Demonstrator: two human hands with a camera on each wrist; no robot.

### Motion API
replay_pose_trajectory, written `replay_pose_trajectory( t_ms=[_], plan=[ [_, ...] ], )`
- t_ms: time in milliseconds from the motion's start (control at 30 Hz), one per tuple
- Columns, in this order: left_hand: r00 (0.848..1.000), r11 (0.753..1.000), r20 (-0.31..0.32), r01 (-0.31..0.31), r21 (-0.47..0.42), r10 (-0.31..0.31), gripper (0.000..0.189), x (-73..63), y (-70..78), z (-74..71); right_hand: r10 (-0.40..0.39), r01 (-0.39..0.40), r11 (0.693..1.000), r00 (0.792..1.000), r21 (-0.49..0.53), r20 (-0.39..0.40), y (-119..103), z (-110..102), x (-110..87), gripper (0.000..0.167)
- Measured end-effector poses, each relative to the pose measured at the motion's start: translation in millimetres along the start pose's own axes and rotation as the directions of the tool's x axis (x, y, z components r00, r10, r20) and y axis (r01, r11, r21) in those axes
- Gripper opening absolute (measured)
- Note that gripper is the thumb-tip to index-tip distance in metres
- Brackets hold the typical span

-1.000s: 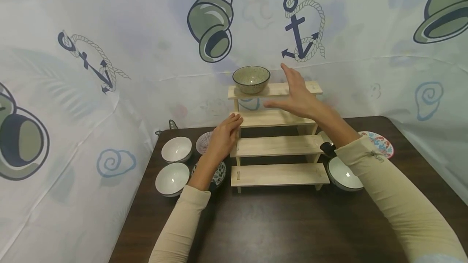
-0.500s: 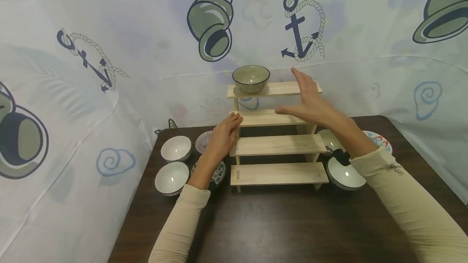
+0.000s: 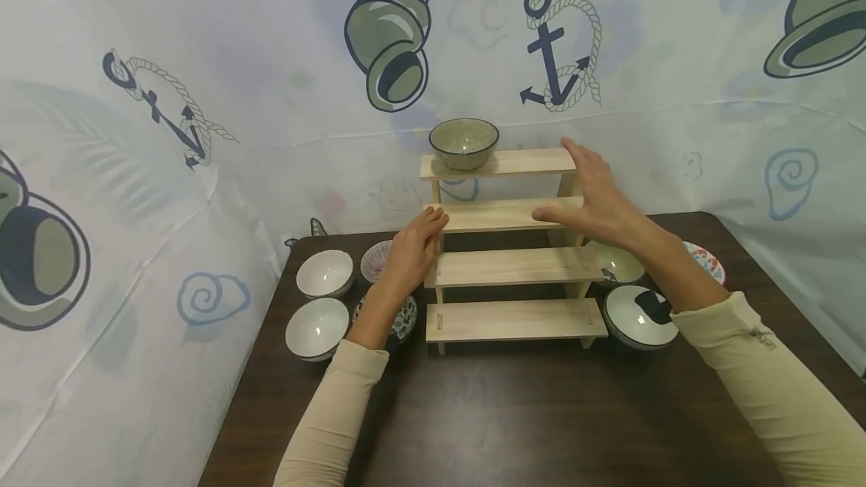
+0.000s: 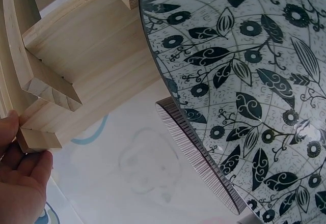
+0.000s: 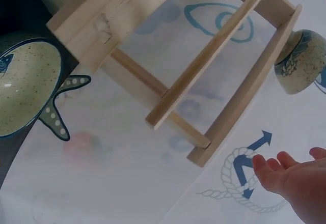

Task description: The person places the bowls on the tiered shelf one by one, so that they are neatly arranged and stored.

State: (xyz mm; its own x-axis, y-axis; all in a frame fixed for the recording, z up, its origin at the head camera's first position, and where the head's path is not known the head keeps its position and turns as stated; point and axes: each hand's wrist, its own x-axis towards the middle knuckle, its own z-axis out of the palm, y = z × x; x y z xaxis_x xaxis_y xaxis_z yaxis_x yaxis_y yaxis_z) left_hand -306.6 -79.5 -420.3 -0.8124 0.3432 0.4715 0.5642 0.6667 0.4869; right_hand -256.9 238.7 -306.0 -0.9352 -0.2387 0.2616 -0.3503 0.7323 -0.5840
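Observation:
A pale wooden tiered shelf rack [image 3: 514, 269] stands on the table. On its top board, at the left, sits a green speckled bowl [image 3: 464, 145] with a dark rim. My left hand [image 3: 409, 258] is at the rack's left side; in the left wrist view its thumb and fingers pinch the end of a board [image 4: 41, 140]. My right hand [image 3: 605, 198], fingers extended and thumb spread, is by the rack's upper right end. In the right wrist view that hand [image 5: 300, 180] holds nothing and is apart from the speckled bowl [image 5: 298, 66].
Left of the rack are two white bowls [image 3: 325, 273], a striped dish [image 3: 374, 261] and a dark leaf-patterned one [image 3: 406, 318]. At right stand a white bowl [image 3: 632, 322], a greenish bowl [image 3: 616, 263] and a colourful plate [image 3: 707, 261]. A printed curtain [image 3: 284, 58] hangs behind the table [image 3: 514, 412].
My right hand has moved right and slightly down, away from the speckled bowl and towards the rack's right end. The left hand stays at the left side; the bowl has not moved.

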Motion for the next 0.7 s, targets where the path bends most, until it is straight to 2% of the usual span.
replay_pose_trajectory(
  t_ms=[200,433,700],
  plan=[
    [1.000,1.000,-0.001,-0.003,-0.003,0.003,0.035,-0.7,0.7,0.3,-0.004,0.004,1.000,1.000,0.003,-0.024,9,-3,-7.4,0.118],
    [1.000,1.000,0.013,0.005,-0.004,-0.005,0.036,-1.5,1.1,-0.3,0.044,-0.044,0.998,0.999,-0.039,-0.014,12,-5,-17.9,0.118],
    [1.000,1.000,0.008,-0.005,-0.017,0.005,0.035,-3.2,0.5,-1.4,0.057,-0.058,0.997,0.998,-0.056,-0.023,16,-8,-31.7,0.115]
  ],
)
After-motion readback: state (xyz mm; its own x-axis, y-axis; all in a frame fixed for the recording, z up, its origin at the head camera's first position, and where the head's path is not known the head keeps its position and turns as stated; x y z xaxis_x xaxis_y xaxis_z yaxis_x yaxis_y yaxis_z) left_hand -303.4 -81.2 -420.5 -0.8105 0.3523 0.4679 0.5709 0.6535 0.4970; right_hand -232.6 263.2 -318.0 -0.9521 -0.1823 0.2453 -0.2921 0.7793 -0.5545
